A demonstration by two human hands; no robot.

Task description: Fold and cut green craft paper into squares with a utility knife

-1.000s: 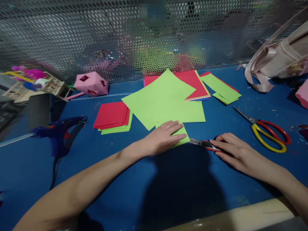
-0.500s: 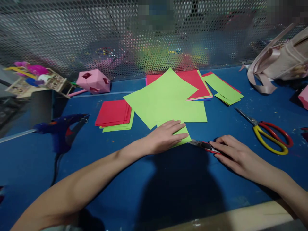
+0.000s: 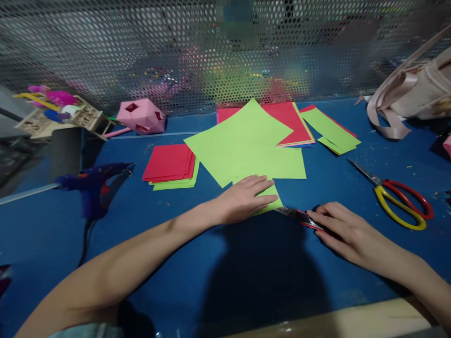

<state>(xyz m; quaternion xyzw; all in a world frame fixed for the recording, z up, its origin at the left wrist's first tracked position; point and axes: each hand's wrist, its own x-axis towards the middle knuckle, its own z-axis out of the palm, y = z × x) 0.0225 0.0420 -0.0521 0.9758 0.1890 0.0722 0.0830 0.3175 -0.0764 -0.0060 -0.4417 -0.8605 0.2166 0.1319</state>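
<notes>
My left hand point(image 3: 246, 198) lies flat, fingers stretched, over a small green paper piece point(image 3: 269, 197), pressing it to the blue table. My right hand point(image 3: 343, 227) is closed around a red and black utility knife point(image 3: 310, 220), whose blade reaches the paper's lower right corner. Just beyond my left hand, larger green sheets point(image 3: 246, 141) overlap a stack of red and other coloured paper point(image 3: 299, 124). To the left sits a pile of red and green squares point(image 3: 171, 162). My left palm hides part of the small piece.
Scissors point(image 3: 391, 192) with red and yellow handles lie right of my right hand. Green strips point(image 3: 331, 126) lie behind them. At left are a blue glue gun point(image 3: 89, 185) and a pink paper polyhedron point(image 3: 141, 115). A perforated metal screen point(image 3: 176, 47) closes the back; a bag point(image 3: 423, 89) stands at right.
The view has shifted slightly, so the things on the table appear a little further right. Both hands keep nearly the same places, with the knife blade still at the paper's corner.
</notes>
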